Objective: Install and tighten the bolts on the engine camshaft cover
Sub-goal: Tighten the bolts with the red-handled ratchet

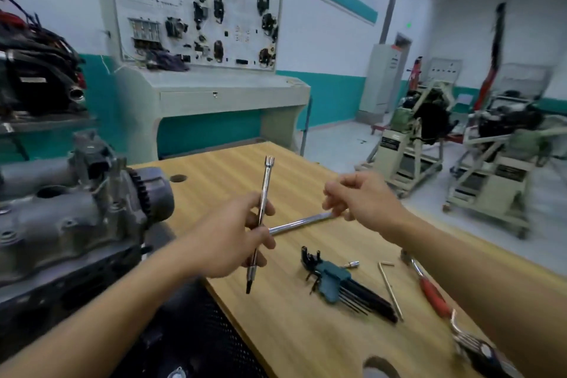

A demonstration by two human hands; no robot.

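Your left hand (233, 239) grips the chrome T-wrench (265, 187) at its crossing, socket end up. Your right hand (365, 199) pinches the tip of its side bar. Left of the T-wrench sits the grey engine (61, 218). Below and right of it, on the wooden table (306, 341), lie a hex key set (340, 285), a loose hex key (390, 290) and a red-handled ratchet (432, 294).

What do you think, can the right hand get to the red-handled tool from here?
Probably yes, once it lets go: the right hand grips the T-wrench by its crossbar. The red-handled tool lies uncovered on the wooden bench close by that forearm, with nothing on it.
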